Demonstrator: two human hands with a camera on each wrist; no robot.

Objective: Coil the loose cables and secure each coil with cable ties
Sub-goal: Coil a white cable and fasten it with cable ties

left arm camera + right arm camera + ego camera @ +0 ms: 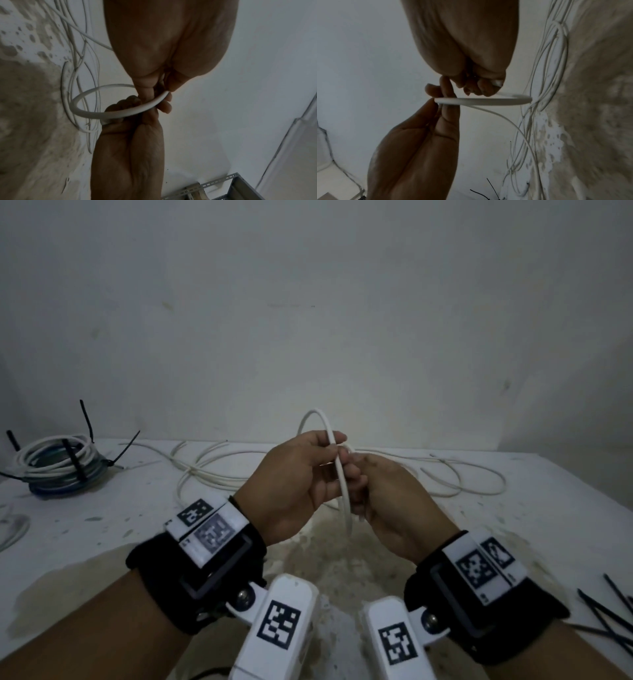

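Note:
A white cable [343, 491] is held up over the table between my two hands. My left hand [329, 453] pinches it between thumb and fingers, and a small loop rises above that hand. My right hand [356, 474] grips the same cable just beside it, fingers curled round the strands. In the left wrist view the loop [145, 107] curves out from my left hand [150, 93] across the right hand's fingers [125, 104]. In the right wrist view the cable [479, 101] shows edge-on below my right hand [476, 88]. The rest of the cable [504, 483] lies loose behind.
A tied coil of white and blue cables [54, 463] with black ties sticking out sits at the table's [102, 508] back left. Several loose black cable ties [603, 611] lie at the right edge. Another white cable [13, 529] shows at the left edge. A wall stands close behind.

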